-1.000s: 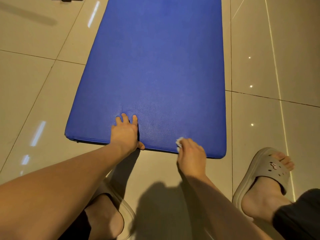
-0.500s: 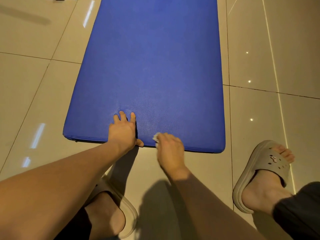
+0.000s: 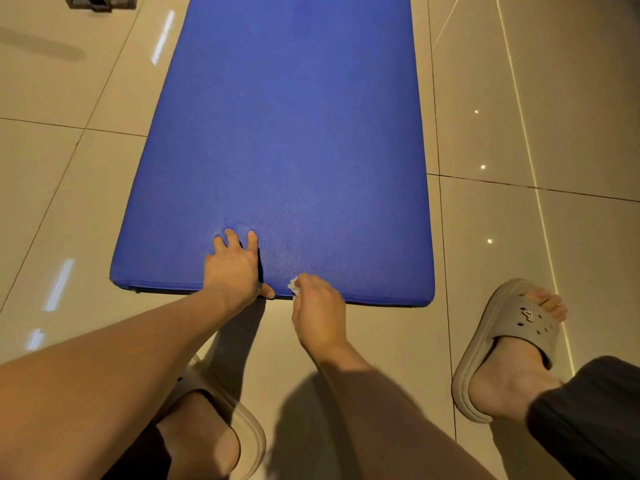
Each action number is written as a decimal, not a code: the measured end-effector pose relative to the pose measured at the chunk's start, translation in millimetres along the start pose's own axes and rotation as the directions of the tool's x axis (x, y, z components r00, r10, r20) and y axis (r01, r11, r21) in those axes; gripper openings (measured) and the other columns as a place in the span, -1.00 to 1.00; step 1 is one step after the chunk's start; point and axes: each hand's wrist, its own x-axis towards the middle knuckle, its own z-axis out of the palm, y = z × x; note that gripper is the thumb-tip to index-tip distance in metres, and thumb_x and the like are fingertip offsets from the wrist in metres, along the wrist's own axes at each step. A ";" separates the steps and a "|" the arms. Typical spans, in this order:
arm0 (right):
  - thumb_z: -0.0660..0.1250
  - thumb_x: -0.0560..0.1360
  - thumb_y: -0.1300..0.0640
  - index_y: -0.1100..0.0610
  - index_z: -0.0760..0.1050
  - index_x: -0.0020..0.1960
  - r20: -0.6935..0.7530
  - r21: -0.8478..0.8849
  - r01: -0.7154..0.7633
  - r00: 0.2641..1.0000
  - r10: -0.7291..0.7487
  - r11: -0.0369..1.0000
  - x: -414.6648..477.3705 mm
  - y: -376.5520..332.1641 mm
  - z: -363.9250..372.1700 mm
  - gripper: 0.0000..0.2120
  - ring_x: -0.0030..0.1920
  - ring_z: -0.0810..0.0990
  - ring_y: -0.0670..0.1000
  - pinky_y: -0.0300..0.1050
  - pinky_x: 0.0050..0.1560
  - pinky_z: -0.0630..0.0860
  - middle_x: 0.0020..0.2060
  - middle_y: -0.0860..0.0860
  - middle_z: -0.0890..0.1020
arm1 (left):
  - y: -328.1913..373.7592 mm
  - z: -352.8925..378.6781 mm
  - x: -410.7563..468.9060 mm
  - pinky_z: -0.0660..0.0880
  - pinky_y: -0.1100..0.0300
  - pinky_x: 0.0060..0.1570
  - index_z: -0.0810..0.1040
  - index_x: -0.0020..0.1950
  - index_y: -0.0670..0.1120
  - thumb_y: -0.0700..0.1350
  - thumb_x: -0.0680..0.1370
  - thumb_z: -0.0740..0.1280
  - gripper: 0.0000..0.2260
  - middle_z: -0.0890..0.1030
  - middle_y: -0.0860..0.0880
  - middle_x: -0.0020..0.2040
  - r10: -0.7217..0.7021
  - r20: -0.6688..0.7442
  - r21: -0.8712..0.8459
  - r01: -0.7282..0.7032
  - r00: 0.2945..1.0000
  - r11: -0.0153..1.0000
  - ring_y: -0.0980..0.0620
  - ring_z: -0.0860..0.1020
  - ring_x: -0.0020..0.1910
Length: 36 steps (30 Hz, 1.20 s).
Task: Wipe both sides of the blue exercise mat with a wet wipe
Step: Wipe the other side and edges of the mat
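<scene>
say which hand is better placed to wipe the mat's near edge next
Right: the right hand holds the wet wipe at the mat edge; the left hand just presses down on the mat.

No readable text; the small mark (image 3: 527,315) on the right slipper (image 3: 498,344) is too blurred to read.

we wear pale greige foam slides, thick-soled and rounded. the right slide (image 3: 512,327) has a wide strap with small round holes and a little pale charm, and toes show at its open front. of the left slide (image 3: 254,434) only the rim shows. a dark trouser leg (image 3: 588,427) ends at the right ankle. our arms are bare from the left grip (image 3: 235,268) and right grip (image 3: 320,306) back to the frame edge.
</scene>
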 end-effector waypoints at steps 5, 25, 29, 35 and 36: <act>0.34 0.52 0.25 0.09 0.56 -0.05 -0.120 -0.020 -0.228 0.967 0.224 0.973 -12.1 77.3 -37.3 -0.91 -0.20 0.62 0.08 -0.03 -0.16 0.56 -0.17 0.00 0.64 | 0.9 1.9 2.0 0.46 -0.16 0.32 -0.03 0.64 -0.05 0.44 0.33 0.46 0.12 0.13 -0.28 0.58 -0.001 -0.003 -0.015 0.001 1.000 1.000 -0.36 0.17 0.53; 0.28 0.60 0.19 0.12 0.53 0.01 -0.143 0.001 -0.312 0.940 0.309 0.950 -8.6 115.8 -61.0 -0.94 -0.14 0.62 0.07 -0.05 -0.16 0.56 -0.09 0.02 0.64 | 2.6 10.2 8.8 0.46 -0.17 0.31 -0.04 0.63 -0.06 0.41 0.31 0.50 0.14 0.11 -0.29 0.58 -0.017 -0.010 -0.032 0.016 1.000 0.999 -0.38 0.14 0.55; 0.30 0.58 0.20 0.14 0.49 -0.03 -0.166 -0.052 -0.491 0.863 0.478 0.869 -13.1 161.5 -92.5 -0.98 -0.27 0.50 0.01 -0.19 -0.35 0.31 -0.17 0.03 0.60 | 1.6 11.7 9.4 0.45 -0.16 0.32 -0.05 0.64 -0.08 0.41 0.33 0.49 0.15 0.10 -0.30 0.58 -0.020 -0.003 -0.026 0.020 1.000 0.999 -0.38 0.13 0.55; 0.27 0.61 0.18 0.20 0.49 -0.06 -0.093 0.356 -0.629 0.712 0.696 0.691 0.7 120.9 -100.2 -0.89 -0.19 0.55 0.08 -0.19 -0.34 0.34 -0.17 0.09 0.60 | 4.4 11.2 7.7 0.44 -0.19 0.36 -0.04 0.63 -0.07 0.37 0.32 0.53 0.14 0.09 -0.30 0.58 -0.034 0.002 -0.060 0.034 0.999 0.998 -0.38 0.12 0.55; 0.25 0.60 0.18 0.19 0.47 -0.11 -0.018 0.488 -0.642 0.670 0.742 0.592 4.3 104.0 -94.1 -0.87 -0.20 0.54 0.09 -0.17 -0.32 0.36 -0.20 0.08 0.59 | 5.4 9.7 6.8 0.43 -0.19 0.37 -0.04 0.63 -0.07 0.37 0.32 0.53 0.14 0.07 -0.30 0.58 -0.036 0.007 -0.074 0.037 0.999 0.997 -0.38 0.10 0.55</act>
